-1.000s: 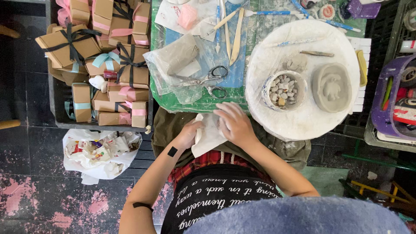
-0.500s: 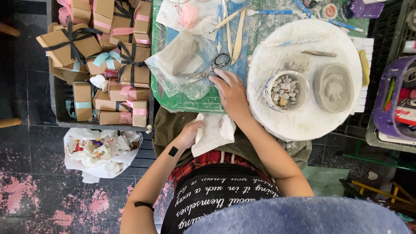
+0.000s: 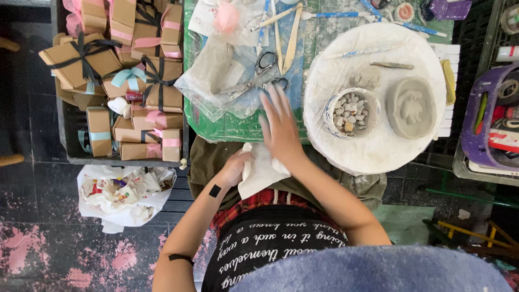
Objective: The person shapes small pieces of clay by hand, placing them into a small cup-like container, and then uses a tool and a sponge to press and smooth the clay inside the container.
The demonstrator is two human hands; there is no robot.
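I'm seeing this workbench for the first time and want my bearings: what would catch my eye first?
Probably the round white board at right, bearing a small bowl of pebbles and a grey clay dish. At left, a crate is heaped with ribboned cardboard boxes. In the middle, the left hand grips a white cloth in the lap, while the right hand, fingers spread, is just below the scissors.

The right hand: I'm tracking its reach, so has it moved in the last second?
Yes. The right hand left the white cloth in the lap and went up over the green mat, toward the scissors.
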